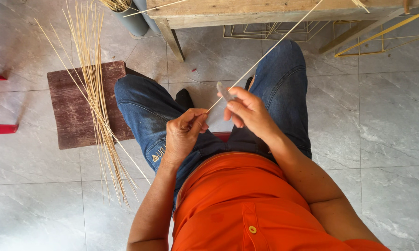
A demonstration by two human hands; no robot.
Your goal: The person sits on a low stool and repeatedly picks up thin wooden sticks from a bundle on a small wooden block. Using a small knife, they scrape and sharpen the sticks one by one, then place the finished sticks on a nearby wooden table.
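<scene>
I sit in blue jeans and an orange shirt. My left hand (184,132) pinches the near end of a long thin bamboo strip (270,50) that slants up and right toward a wooden table. My right hand (249,110) grips a small grey knife blade (225,91) whose tip rests against the strip just above my left fingers. The two hands are close together over my lap.
A bundle of thin pale bamboo strips (98,102) leans across a dark wooden stool (72,109) at my left. A wooden table (265,11) stands ahead, with yellow wire frames (381,37) under it and grey tubes (133,21) of sticks beside its leg. Red furniture (0,128) edges in at far left.
</scene>
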